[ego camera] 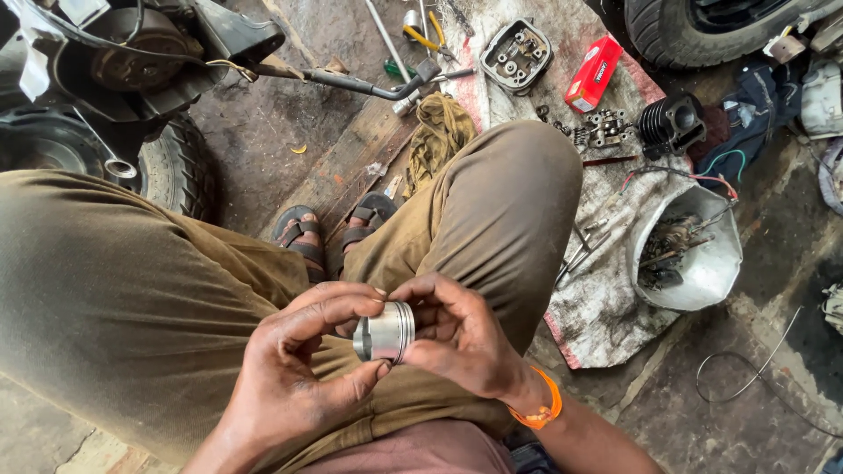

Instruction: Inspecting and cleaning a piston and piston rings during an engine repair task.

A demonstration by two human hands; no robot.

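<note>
Piston [385,332], a short silver metal cylinder with ring grooves round its right end, sits near the bottom middle of my view, above the lap. I see the left hand [303,364] curled about its left end, thumb under it and fingers hooked over the top, partly closed and gripping. The right hand [457,338], with an orange band [543,409] at the wrist, pinches the grooved end between thumb and bent fingers, also closed on it. The metal looks clean and bright, with a darker hollow showing on the left face. Olive trousers [132,298] fill the near left and middle, knees bent, and two sandalled feet [329,233] rest farther off on the stained floor. To the far right lies a dirty cloth sheet [606,298] carrying a cylinder head [516,54], a red box [593,73], a black finned cylinder [672,123] and small parts; a white bowl [702,263] of greasy bits stands at its right edge. A tyre [176,167] stands far left. Bare floor lies near right, crossed by a loose wire [755,369].
</note>
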